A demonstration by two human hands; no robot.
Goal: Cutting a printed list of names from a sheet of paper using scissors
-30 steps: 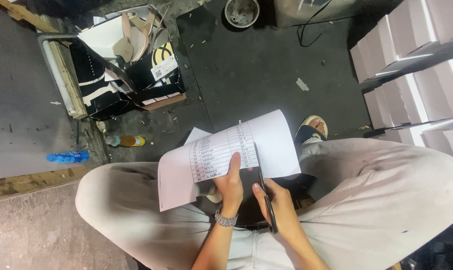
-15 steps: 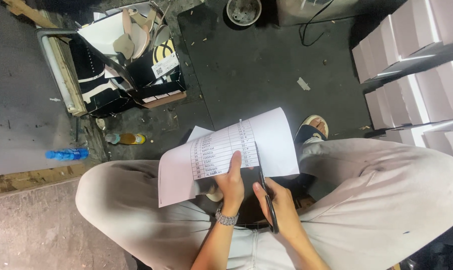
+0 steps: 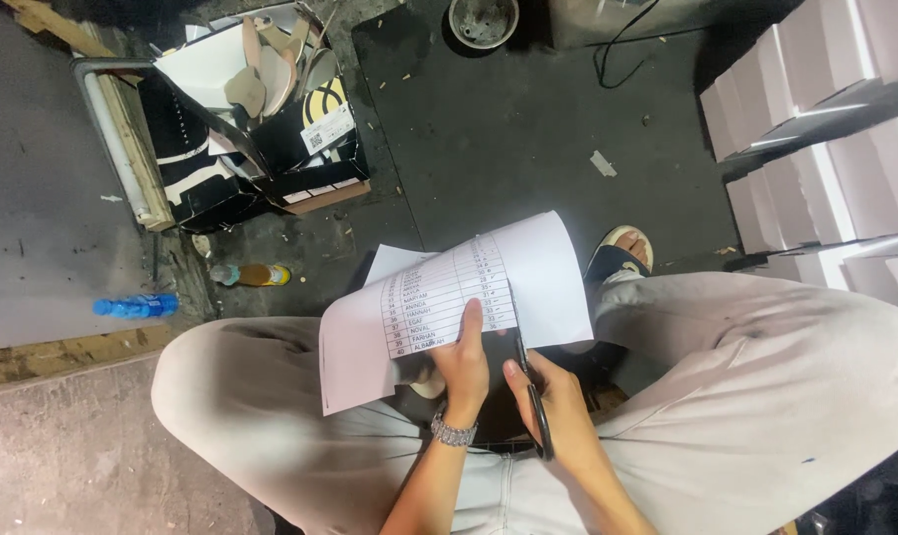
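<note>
Grey trousers [image 3: 766, 396] filled the lower part of the view, the person sitting cross-legged on a dark mat [image 3: 528, 129] with one sandalled foot [image 3: 619, 253] poking out beyond the right knee. Pale boxes [image 3: 816, 149] were stacked at the right edge. At upper left a torn carton [image 3: 261, 139] lay open, holding cut shoe pieces, beside a white tube [image 3: 122, 149]. On the floor near the left knee lay a blue bottle [image 3: 137, 305] and, closer to the paper, a smaller orange bottle [image 3: 253, 274].

Over the lap, a white sheet [image 3: 449, 302] printed with a table was held up, curling at its edges. The left hand [image 3: 461, 362] clenched the sheet's lower edge, thumb pressed flat on the printed side, a metal watch [image 3: 453, 432] on its wrist. Just beside it, the right hand [image 3: 548, 401] gripped the scissors [image 3: 528, 391] by their dark handles, the blades pointing up into the sheet's lower edge, right of the thumb.
</note>
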